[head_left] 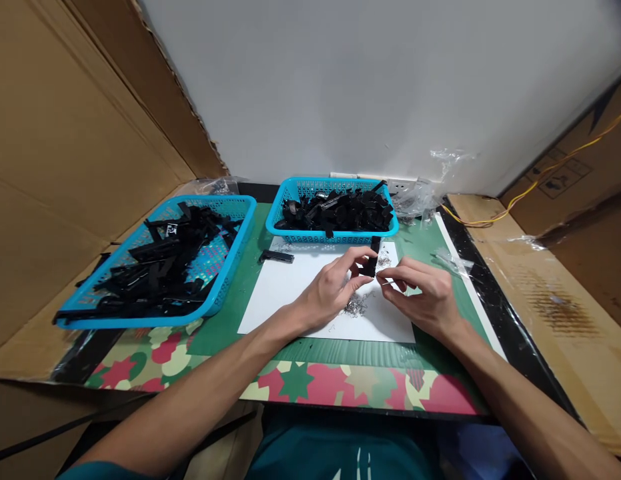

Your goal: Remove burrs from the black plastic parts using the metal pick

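Observation:
Over a white sheet of paper (275,293), my left hand (335,283) grips a small black plastic part (373,257), which stands upright between thumb and fingers. Close beside it on the right, my right hand (423,290) is closed in a pinch at the part's lower end. A thin, light-coloured sliver (390,281) shows between those fingers, too small to name. Below the hands lies a loose pile of tiny thin metal pieces (356,305), with more metal bits (385,259) behind. Another long black part (277,257) rests at the paper's upper left.
Two blue plastic baskets hold heaps of black parts: a larger basket (225,283) at left and a smaller basket (335,236) behind the paper. Clear plastic bags (415,200) lie at the back right. Cardboard walls (65,133) flank the table, and a yellow cable (520,198) hangs at right.

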Motion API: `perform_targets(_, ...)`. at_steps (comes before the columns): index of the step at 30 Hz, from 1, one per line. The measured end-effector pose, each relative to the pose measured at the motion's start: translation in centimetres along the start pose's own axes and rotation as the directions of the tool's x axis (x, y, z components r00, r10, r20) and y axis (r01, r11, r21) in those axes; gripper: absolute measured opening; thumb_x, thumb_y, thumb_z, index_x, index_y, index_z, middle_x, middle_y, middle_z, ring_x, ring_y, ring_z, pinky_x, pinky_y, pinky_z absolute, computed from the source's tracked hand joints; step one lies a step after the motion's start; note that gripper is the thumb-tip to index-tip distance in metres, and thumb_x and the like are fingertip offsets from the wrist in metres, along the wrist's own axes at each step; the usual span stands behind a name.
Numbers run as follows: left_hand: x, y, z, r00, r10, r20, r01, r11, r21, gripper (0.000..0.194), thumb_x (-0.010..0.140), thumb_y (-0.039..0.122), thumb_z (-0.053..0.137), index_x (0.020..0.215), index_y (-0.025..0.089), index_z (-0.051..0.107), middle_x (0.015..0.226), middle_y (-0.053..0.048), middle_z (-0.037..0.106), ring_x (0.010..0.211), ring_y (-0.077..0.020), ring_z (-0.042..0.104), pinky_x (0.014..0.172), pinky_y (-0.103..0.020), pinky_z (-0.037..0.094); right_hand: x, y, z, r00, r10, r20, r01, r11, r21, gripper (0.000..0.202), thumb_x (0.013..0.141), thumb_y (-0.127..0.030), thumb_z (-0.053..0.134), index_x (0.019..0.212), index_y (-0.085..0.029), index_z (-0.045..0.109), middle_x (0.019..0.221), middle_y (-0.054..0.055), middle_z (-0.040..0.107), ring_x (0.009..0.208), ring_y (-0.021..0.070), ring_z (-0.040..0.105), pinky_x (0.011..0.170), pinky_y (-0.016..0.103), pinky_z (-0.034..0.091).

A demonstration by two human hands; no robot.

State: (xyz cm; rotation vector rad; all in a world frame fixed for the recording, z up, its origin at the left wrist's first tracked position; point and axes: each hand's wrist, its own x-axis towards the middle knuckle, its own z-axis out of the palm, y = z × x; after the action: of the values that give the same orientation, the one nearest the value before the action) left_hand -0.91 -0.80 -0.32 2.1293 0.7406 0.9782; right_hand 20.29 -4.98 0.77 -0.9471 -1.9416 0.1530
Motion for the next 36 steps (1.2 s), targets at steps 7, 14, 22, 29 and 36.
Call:
perform_targets(7,-0.2,-0.3,0.2,0.997,-0.029,-0.078,0.028,1.000,-0.016,0.032,0.099,0.018,0.066,0.126,0.025,0.050,0.109,-0.003,0.066,0.092,-0.0160,0.066,0.081,-0.028,0.055,0.1,-0.1,-0.3,0.994,-0.071,-0.083,0.070,0.997,-0.022,0.020,0.089,-0.003,0.065,0.089,-0.021,0.073,0.064,-0.004,0.052,0.054,0.0108,0.049,0.053,0.024,0.039)
perform_targets(14,-0.2,-0.5,0.2,0.998,0.006,-0.057,-0.005,1.000,0.018,0.028,0.098,0.015,0.068,0.119,0.024,0.052,0.109,-0.002,0.066,0.090,-0.0141,0.065,0.080,-0.026,0.052,-0.2,0.5,-0.4,0.996,-0.091,0.010,0.092,0.994,-0.056,0.016,0.094,-0.007,0.064,0.091,-0.019,0.074,0.067,-0.002,0.056,0.057,0.0121,0.053,0.056,0.024,0.041)
perform_targets(22,-0.1,-0.5,-0.1,1.000,0.001,-0.002,-0.001,0.999,0.051,0.024,0.097,0.010,0.064,0.116,0.022,0.055,0.107,-0.002,0.068,0.088,-0.0142,0.065,0.080,-0.027,0.051,-0.3,1.2,-0.6,0.988,-0.108,0.111,0.111,0.994,-0.022,0.017,0.096,-0.006,0.061,0.094,-0.016,0.076,0.067,-0.001,0.058,0.057,0.0124,0.052,0.056,0.025,0.041)
perform_targets(29,0.0,-0.1,-0.3,0.995,-0.068,0.073,0.073,0.995,-0.062,0.021,0.098,0.012,0.056,0.116,0.021,0.058,0.112,-0.004,0.069,0.097,-0.0168,0.068,0.084,-0.030,0.054,-0.2,1.3,-0.6,0.988,-0.017,0.152,0.011,0.999,0.040,0.018,0.100,-0.012,0.063,0.094,-0.019,0.079,0.069,0.001,0.062,0.059,0.0130,0.056,0.057,0.025,0.043)
perform_targets(36,0.4,1.3,-0.5,0.973,-0.205,0.108,0.229,0.921,-0.315,0.009,0.105,0.027,0.057,0.103,0.018,0.058,0.094,-0.004,0.071,0.090,-0.0162,0.069,0.078,-0.027,0.050,0.2,1.1,-1.1,0.989,0.072,0.129,-0.085,0.992,0.097,0.008,0.098,-0.024,0.073,0.099,-0.021,0.081,0.072,0.001,0.066,0.059,0.0127,0.054,0.055,0.026,0.041)
